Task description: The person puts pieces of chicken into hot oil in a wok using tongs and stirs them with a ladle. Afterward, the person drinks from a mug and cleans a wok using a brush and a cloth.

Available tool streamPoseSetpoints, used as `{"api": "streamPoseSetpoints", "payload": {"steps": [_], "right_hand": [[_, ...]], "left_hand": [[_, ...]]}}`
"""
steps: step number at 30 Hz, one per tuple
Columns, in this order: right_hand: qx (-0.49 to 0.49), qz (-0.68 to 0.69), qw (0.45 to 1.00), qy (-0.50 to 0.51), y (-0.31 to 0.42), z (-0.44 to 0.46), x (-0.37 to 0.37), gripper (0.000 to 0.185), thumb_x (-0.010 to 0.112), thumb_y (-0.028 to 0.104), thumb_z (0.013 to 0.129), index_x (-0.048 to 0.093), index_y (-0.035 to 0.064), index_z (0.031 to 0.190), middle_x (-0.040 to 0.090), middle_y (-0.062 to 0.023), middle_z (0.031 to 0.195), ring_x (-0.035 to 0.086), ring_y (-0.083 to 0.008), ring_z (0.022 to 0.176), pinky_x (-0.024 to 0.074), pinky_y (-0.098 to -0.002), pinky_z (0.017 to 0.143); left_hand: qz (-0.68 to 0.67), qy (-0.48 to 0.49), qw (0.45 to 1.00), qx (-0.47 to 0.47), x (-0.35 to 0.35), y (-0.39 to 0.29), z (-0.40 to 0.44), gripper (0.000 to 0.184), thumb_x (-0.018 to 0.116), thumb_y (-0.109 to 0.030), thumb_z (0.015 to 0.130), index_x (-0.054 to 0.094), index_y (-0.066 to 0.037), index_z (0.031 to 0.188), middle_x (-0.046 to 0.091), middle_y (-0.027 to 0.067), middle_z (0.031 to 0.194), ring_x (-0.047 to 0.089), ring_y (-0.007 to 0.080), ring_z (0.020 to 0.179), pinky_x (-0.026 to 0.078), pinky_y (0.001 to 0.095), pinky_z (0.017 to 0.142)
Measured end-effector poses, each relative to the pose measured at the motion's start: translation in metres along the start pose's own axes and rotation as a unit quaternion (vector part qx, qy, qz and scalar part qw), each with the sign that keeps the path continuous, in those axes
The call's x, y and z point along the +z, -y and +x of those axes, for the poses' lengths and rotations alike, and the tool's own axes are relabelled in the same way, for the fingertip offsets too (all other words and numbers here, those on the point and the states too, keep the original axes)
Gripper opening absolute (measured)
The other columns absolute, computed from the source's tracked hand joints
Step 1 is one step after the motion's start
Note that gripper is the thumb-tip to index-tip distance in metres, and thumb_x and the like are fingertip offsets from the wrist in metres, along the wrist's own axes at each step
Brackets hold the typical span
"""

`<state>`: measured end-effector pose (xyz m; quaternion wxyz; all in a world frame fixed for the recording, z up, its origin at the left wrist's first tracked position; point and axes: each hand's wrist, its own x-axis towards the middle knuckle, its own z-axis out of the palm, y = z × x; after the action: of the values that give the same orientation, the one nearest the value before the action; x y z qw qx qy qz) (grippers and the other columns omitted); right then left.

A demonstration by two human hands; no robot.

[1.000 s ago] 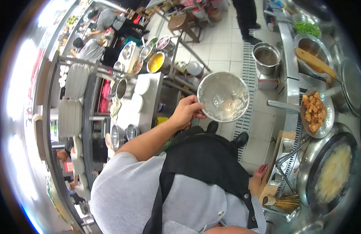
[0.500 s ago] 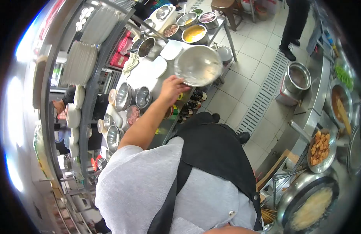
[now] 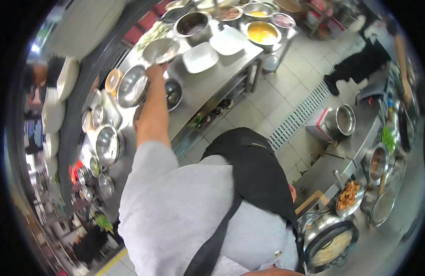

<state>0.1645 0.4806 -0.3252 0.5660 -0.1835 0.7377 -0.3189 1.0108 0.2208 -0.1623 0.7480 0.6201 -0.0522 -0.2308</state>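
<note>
My left hand (image 3: 156, 71) is stretched over the steel counter (image 3: 194, 92), fingers closed at the near rim of a metal bowl (image 3: 161, 49) with whitish residue inside. Whether the bowl rests on the counter or hangs just above it, I cannot tell. Close by are a larger steel bowl (image 3: 132, 86) on the left and a smaller steel bowl (image 3: 173, 93), partly behind my wrist. Two white square dishes, the nearer dish (image 3: 201, 58) and the farther dish (image 3: 228, 41), lie to the right. Only a sliver of my right hand (image 3: 293, 192) shows beside the black apron; its fingers are hidden.
A pot of dark liquid (image 3: 193, 28) and a bowl of yellow liquid (image 3: 262, 33) stand farther along the counter. On the right are a wok of frying food (image 3: 332, 248) and a pan of browned pieces (image 3: 349, 197). Another person's arm (image 3: 401, 60) reaches over the stove side.
My left hand has carried the metal bowl leftward, from beyond the counter's edge to among the other bowls. My view has turned, and another person's arm now shows at the right.
</note>
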Motion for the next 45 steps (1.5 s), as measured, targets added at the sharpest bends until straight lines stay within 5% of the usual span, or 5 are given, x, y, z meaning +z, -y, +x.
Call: {"api": "streamPoseSetpoints", "payload": {"steps": [22,28,34,38,45], "right_hand": [[-0.001,0.165,0.983,0.079,0.142,-0.061,0.061,0.046,0.069,0.023,0.099,0.054,0.0052,0.139,0.070,-0.0108,0.117,0.071,-0.0180,0.094,0.0597,-0.0330,0.078],[-0.037,0.373,0.927,-0.004,0.105,-0.099,-0.006,0.039,0.067,0.025,0.101,0.057,0.0063,0.134,0.070,-0.0096,0.116,0.068,-0.0168,0.095,0.0584,-0.0344,0.082],[-0.040,0.457,0.885,-0.076,0.073,-0.132,-0.026,0.037,0.065,0.026,0.103,0.057,0.0071,0.133,0.070,-0.0092,0.116,0.068,-0.0159,0.095,0.0578,-0.0344,0.085],[-0.071,0.503,0.851,-0.134,0.095,-0.131,-0.033,0.035,0.065,0.025,0.102,0.058,0.0070,0.132,0.071,-0.0090,0.115,0.068,-0.0158,0.095,0.0581,-0.0338,0.084],[0.045,0.439,0.842,-0.310,0.072,-0.092,0.000,0.036,0.068,0.019,0.099,0.058,0.0054,0.131,0.072,-0.0098,0.109,0.069,-0.0163,0.086,0.0592,-0.0325,0.075]], "left_hand": [[0.182,0.491,0.849,-0.071,0.190,0.084,-0.333,0.039,0.062,-0.012,0.103,0.050,-0.002,0.138,0.057,0.0119,0.138,0.069,0.0206,0.095,0.057,0.0298,0.078],[0.453,0.670,0.538,0.236,0.192,0.217,-0.329,0.021,0.073,-0.010,0.090,0.067,0.001,0.106,0.071,0.0119,0.094,0.067,0.0191,0.081,0.055,0.0359,0.074],[0.613,0.660,0.434,0.010,0.172,0.252,-0.292,0.019,0.073,-0.015,0.085,0.067,0.000,0.095,0.070,0.0099,0.079,0.069,0.0222,0.069,0.056,0.0375,0.061],[0.465,0.747,-0.119,0.461,0.257,0.307,-0.272,0.022,0.077,-0.015,0.085,0.066,-0.002,0.099,0.070,0.0112,0.084,0.070,0.0229,0.074,0.057,0.0379,0.063],[0.512,0.737,0.434,-0.078,0.451,0.384,-0.466,0.033,0.072,-0.004,0.089,0.056,-0.004,0.117,0.065,0.0101,0.093,0.065,0.0206,0.079,0.054,0.0290,0.063]]}}
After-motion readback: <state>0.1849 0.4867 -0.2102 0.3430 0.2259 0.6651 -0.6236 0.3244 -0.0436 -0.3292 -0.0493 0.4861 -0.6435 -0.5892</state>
